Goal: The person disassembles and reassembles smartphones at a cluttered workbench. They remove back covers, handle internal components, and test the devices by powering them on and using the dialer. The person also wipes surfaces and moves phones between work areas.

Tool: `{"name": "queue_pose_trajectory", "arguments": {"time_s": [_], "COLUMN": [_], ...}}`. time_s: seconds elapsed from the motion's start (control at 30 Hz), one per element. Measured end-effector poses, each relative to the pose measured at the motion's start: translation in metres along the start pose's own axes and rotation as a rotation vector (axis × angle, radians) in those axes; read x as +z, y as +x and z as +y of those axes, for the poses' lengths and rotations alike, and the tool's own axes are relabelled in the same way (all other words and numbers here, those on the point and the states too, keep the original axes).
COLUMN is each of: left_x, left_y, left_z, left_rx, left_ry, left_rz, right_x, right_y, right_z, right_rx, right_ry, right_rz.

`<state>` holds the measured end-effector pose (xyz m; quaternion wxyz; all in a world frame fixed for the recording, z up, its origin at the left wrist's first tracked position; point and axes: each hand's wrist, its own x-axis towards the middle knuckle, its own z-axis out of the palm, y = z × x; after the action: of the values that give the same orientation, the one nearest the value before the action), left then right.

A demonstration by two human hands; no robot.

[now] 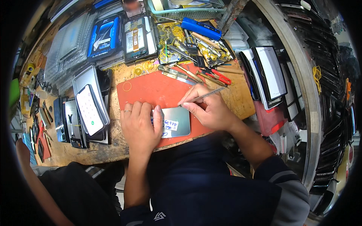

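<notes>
A phone with a shiny silver-green face and white handwritten labels [182, 122] lies flat on a red mat [145, 87]. My left hand [141, 122] rests over its left end, thumb on the face and fingers bent down beside it, holding it against the mat. My right hand [208, 108] pinches a thin metal tool [211, 93], slanted like a pen. Its tip is near the phone's far edge; fingers hide whether it touches. Just beyond lie screwdrivers [187, 71] and red-handled pliers [222, 77].
A tray of tools and yellow rubber bands [171, 34] stands at the back. Stacked phones [87, 109] sit left, near a blue box [103, 37] and bubble-wrap sleeves [69, 41]. More phones [269, 71] lie right, beside a metal frame [313, 94]. Another person's arm [37, 184] shows lower left.
</notes>
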<state>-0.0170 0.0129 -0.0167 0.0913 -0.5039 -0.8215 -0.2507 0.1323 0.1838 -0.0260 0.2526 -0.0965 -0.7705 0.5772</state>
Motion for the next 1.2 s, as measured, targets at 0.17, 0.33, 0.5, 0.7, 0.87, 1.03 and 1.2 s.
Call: {"name": "queue_pose_trajectory", "arguments": {"time_s": [0.17,0.33,0.5,0.7,0.87,1.03,1.2], "left_x": [0.001,0.002,0.001,0.0,0.001,0.002,0.005], "left_y": [-0.001,0.001,0.002,0.003,0.004,0.002,-0.001], "left_z": [-0.001,-0.001,-0.001,-0.004,-0.002,-0.002,-0.004], "left_rx": [-0.009,-0.014,-0.006,0.013,0.009,0.006,0.022], "left_ry": [-0.002,-0.011,-0.009,-0.018,-0.013,0.004,0.046], "left_rz": [-0.002,-0.005,-0.015,-0.049,-0.056,-0.036,-0.004], "right_x": [0.0,-0.001,0.001,0.002,0.006,-0.01,-0.041], "right_y": [0.0,0.002,0.001,-0.001,0.002,0.017,0.029], "right_z": [-0.002,0.0,0.004,0.008,0.01,0.0,-0.014], "right_rx": [0.014,0.013,-0.301,-0.383,-0.167,0.203,0.431], "right_ry": [0.057,0.035,-0.15,-0.24,-0.057,0.155,0.264], "right_rz": [0.008,-0.021,-0.021,-0.033,-0.027,-0.177,-0.397]}}
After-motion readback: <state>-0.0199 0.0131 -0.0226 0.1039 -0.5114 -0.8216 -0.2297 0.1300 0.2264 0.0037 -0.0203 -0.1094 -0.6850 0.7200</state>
